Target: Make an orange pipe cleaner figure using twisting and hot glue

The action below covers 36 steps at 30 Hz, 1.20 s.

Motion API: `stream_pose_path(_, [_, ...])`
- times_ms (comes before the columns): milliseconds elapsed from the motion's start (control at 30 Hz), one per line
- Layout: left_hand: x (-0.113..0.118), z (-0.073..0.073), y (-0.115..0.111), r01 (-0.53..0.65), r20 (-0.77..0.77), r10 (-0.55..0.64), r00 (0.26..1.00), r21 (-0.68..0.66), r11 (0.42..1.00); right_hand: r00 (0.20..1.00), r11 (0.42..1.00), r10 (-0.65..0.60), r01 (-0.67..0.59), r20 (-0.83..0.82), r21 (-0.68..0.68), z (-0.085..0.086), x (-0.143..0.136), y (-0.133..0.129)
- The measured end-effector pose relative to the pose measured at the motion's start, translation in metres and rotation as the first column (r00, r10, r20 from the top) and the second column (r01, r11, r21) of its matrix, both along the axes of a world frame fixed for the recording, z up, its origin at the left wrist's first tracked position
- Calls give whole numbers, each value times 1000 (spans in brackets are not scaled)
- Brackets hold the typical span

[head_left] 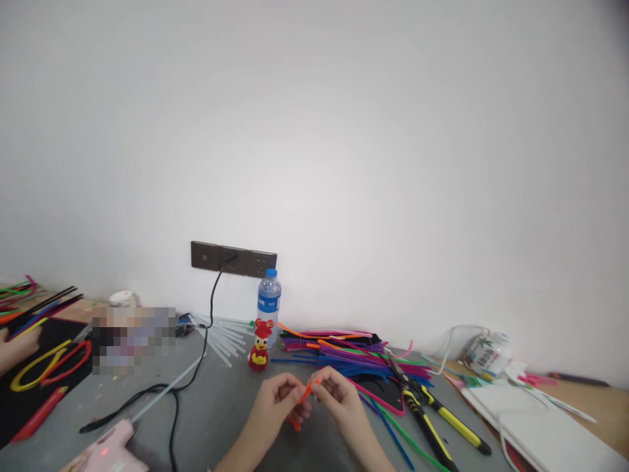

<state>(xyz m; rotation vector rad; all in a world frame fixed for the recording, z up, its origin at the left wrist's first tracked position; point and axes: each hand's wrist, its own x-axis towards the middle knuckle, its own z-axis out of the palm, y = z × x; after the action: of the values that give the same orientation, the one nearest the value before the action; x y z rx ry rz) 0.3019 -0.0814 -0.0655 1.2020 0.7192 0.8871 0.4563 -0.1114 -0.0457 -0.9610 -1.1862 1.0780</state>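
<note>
Nearest, at the left, a smooth pink glue gun (111, 449) has a translucent rod (167, 389) running from its rear. The left hand (275, 401) and right hand (340, 398) meet above the grey tabletop (216, 410), fingertips pinching a short, bright orange stem (308, 391) between them; a piece of the same orange shows below the left fingers. To the right, pliers (431, 416) with yellow-and-black grips lie opened, beside a dark, flat slab (378, 391) edged in pink. Beyond the hands stands a rounded red-and-yellow figure (259, 347). A heap of thin, fuzzy stems (344, 351) in purple, blue and orange lies right of it. Just behind the figure, a clear plastic bottle (268, 301) stands upright, blue-capped and blue-labelled; I cannot tell how full it is. Farther right, a palm-printed container (488, 356) leans near the wall (373, 183), its contents unclear.
</note>
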Motion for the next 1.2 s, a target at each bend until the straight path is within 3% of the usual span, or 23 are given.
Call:
stream_pose_path(200, [1, 5, -1, 66, 35, -63, 997, -109, 992, 997, 996, 76, -77, -16, -42, 1, -2, -1])
stream_pose_path(633, [-3, 3, -3, 83, -8, -83, 997, 115, 990, 999, 998, -45, 44, -21, -47, -8, -2, 4])
stream_pose_path(867, [-3, 3, -2, 7, -69, 6, 998, 179, 984, 997, 996, -69, 66, -43, -67, -10, -3, 4])
stream_pose_path(1200, [-3, 4, -2, 56, -25, -54, 998, 108, 993, 1000, 995, -2, 3, 3, -102, 0, 2, -1])
